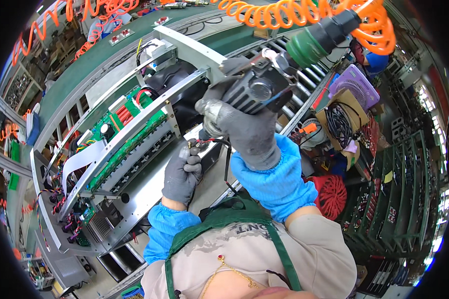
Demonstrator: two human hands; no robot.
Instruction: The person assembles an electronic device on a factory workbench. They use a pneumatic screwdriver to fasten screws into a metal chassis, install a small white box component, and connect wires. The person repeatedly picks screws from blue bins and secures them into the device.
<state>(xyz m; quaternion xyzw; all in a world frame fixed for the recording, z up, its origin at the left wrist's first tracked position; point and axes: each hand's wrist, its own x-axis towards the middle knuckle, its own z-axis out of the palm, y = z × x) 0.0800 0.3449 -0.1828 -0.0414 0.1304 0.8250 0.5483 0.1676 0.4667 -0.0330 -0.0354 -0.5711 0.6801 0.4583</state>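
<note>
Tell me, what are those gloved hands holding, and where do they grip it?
The right hand grips a powered screwdriver around its dark body. The left hand pinches a wire end between its fingertips.

Black pneumatic screwdriver (257,89), upright over chassis (149,164)

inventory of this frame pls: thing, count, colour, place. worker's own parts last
open metal chassis: 1, silver-grey, on the conveyor, centre left
circuit boards: at least 2, green, inside the chassis
flat ribbon cable: 1, white, left part of the chassis
power screwdriver: 1, black with a green rear, above the chassis
coiled air hose: 1 overhead, orange, top; more coils at top left
red and black wires: a small bundle, by the left fingers
fan guard: 1, red, lower right
left hand: grey glove, blue sleeve cover, grip pinching the wires
right hand: grey glove, blue sleeve cover, grip around the screwdriver
</note>
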